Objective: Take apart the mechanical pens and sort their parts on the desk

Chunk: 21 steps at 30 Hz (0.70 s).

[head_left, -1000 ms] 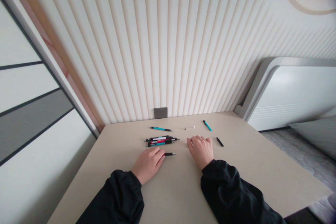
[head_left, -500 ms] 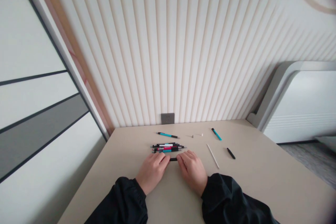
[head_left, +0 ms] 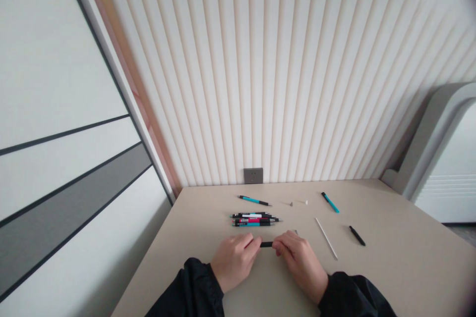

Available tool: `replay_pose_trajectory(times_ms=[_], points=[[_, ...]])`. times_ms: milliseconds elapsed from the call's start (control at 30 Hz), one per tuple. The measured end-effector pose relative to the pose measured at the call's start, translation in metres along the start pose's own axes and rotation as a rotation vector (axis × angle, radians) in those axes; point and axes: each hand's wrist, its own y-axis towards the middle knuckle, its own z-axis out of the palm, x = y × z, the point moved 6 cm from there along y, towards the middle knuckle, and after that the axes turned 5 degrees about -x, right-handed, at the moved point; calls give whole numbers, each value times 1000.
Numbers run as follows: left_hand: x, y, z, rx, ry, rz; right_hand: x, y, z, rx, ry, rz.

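My left hand (head_left: 238,260) and my right hand (head_left: 299,260) are closed on a black pen (head_left: 266,244) just above the table, one at each end. Only its short middle stretch shows between my fingers; both ends are hidden. A small dark tip pokes out behind my right fingers, and I cannot tell what it belongs to. Just beyond my left hand lies a bunch of pens (head_left: 253,224) in turquoise, red, white and black, side by side. To the right of my right hand rests a thin white refill (head_left: 326,238), set at a slant.
Farther back on the beige table (head_left: 208,208) lie a turquoise and black pen (head_left: 255,200) and two small conical pieces, one grey (head_left: 291,204), one white (head_left: 306,202). On the right are a turquoise barrel (head_left: 330,202) and a black barrel (head_left: 357,236). A ribbed wall with a socket (head_left: 253,176) stands behind.
The view has turned, so the whole scene sits farther right and lower. Both hands keep their hold on the black pen, and the dark tip beyond my right fingers now shows.
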Motion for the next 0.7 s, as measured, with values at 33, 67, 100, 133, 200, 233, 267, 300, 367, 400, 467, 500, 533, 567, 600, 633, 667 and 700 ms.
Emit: replay_pose_trajectory(times_ms=[33,67,100,133,200,233,267,300,367,400,467,500,533,567,600,633,667,700], points=[[0,0,0,5,3,-4,-1,0,-1,3,4,0],[0,-1,1,9,9,-12,-2,0,-1,1,8,5],[1,-1,1,12,16,-24,-2,1,-2,-3,13,10],[1,0,1,13,23,-39,-3,1,-2,-12,19,15],[3,0,1,13,30,-69,-3,0,-4,-30,25,24],[4,0,0,10,28,-80,-3,0,-5,-40,23,28],[5,0,0,7,24,-87,-2,0,-6,-52,17,33],[5,0,-1,4,19,-86,-2,0,-7,-59,8,37],[5,0,-1,-2,10,-78,-1,1,-8,-56,-15,39],[4,0,-1,-4,7,-71,-1,1,-8,-44,-24,31],[4,0,0,-2,8,-61,-2,2,-6,-16,-33,16],[4,0,1,4,10,-58,-3,2,-5,-12,-34,13],[4,0,2,13,12,-57,-4,1,-4,-16,-32,14],[4,0,3,22,13,-56,-6,1,-4,-25,-28,18],[4,0,4,30,12,-56,-7,0,-3,-33,-23,24],[4,0,4,35,10,-57,-7,0,-3,-37,-17,29],[3,0,4,37,7,-57,-7,-1,-3,-36,-11,32],[3,0,4,35,4,-57,-7,-1,-3,-35,-4,35]])
